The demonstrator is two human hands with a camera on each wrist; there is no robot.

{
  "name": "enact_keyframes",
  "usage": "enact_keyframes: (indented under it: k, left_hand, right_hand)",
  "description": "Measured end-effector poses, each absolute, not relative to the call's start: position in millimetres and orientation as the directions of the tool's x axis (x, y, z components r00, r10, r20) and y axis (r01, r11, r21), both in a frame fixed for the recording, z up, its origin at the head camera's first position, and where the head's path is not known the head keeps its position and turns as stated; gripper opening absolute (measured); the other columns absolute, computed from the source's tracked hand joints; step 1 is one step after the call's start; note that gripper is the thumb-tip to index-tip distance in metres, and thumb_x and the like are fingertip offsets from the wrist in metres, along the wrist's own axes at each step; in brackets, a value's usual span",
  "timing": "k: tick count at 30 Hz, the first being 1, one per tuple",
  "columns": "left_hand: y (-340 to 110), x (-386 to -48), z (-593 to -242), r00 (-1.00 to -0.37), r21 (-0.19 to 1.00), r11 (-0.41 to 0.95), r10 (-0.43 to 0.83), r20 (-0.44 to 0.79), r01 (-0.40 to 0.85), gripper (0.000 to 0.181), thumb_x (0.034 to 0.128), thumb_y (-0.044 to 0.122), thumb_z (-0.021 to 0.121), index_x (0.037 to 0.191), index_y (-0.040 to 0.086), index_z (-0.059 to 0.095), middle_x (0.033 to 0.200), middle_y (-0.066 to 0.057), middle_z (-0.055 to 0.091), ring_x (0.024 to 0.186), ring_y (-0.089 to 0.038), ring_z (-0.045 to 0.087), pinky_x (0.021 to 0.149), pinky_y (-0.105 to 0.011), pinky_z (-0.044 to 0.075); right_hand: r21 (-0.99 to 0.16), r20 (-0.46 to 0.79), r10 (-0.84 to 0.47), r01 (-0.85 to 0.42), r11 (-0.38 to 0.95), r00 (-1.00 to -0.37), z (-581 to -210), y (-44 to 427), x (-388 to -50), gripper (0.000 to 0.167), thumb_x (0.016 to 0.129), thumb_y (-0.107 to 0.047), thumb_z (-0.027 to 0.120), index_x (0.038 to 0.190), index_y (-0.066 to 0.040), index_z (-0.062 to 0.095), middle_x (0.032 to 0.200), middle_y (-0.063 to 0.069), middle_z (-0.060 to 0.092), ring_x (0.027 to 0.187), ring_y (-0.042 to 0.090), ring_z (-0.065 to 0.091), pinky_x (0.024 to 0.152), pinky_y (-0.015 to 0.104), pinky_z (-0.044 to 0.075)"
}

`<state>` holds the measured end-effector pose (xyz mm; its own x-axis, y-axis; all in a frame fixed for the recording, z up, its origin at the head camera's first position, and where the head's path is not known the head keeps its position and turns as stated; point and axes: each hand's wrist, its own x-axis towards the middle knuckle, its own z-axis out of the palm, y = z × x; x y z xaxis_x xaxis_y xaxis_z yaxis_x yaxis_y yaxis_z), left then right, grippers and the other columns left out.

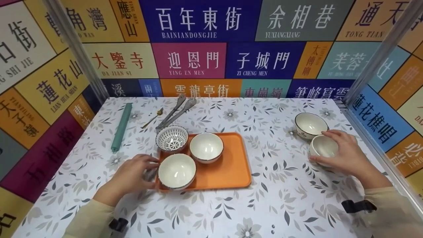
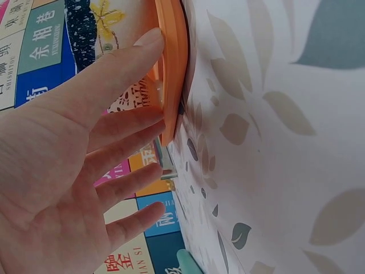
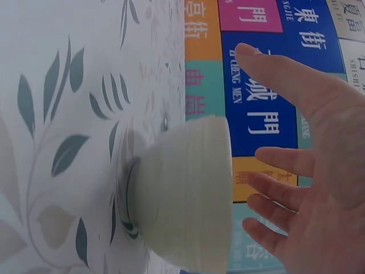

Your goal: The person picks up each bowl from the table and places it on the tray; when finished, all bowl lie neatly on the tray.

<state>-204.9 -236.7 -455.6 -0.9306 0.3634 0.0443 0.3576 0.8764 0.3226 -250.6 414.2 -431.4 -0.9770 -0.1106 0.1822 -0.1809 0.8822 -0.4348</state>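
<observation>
Place setting in progress on a white, flower-printed surface. The left hand lies at the left edge of an orange tray, its fingers extended, thumb and forefinger at the rim; whether they press on it cannot be told. On the tray's left part, 3 bowls sit close together, mouths upward: a black-and-white patterned bowl at the rear corner, a front cream bowl beside the left hand, and a rear cream bowl to the right of the patterned bowl. Well apart, at right, the right hand spreads around a small plain bowl, unclenched; the wrist view shows the digits clear of its wall. Just behind stands a dark-rimmed bowl. Behind and left of the tray: gray long-handled utensils, a gold spoon and a green roll.
</observation>
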Motion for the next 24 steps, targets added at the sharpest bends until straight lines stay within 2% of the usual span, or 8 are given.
enact_keyframes:
  k: [7,19,24]
  left_hand:
    - [-235.8,-205.2,-456.2,-0.925,0.311,0.873,0.375,0.066,0.376,0.061,0.0688,0.032,0.093,0.123,0.01,0.076,0.134,-0.005,0.068,0.13,-0.032,0.057,0.105,-0.058,0.049]
    - [-236.5,-206.3,-454.9,-0.925,0.33,0.869,0.377,0.043,0.369,0.062,0.0696,0.034,0.093,0.125,0.012,0.075,0.134,-0.006,0.068,0.132,-0.034,0.055,0.107,-0.061,0.047]
    - [-237.3,-206.3,-455.1,-0.923,0.328,0.867,0.382,0.042,0.374,0.062,0.0697,0.036,0.093,0.124,0.012,0.076,0.134,-0.006,0.068,0.132,-0.033,0.056,0.106,-0.061,0.047]
  right_hand:
    - [-0.421,0.167,-0.089,-0.152,0.894,-0.982,-433.0,430.7,-248.1,0.106,0.069,-0.053,0.092,0.148,0.003,0.048,0.15,0.035,0.037,0.135,0.058,0.029,0.094,0.074,0.037]
    - [-0.407,0.079,-0.059,-0.086,0.909,-0.995,-441.0,448.9,-247.4,0.116,0.069,-0.06,0.09,0.15,0.008,0.041,0.151,0.039,0.033,0.133,0.061,0.029,0.094,0.08,0.035]
    - [-0.418,0.049,-0.061,-0.076,0.905,-0.997,-445.0,455.7,-248.2,0.116,0.072,-0.059,0.088,0.151,0.009,0.037,0.147,0.041,0.034,0.128,0.059,0.035,0.093,0.079,0.039]
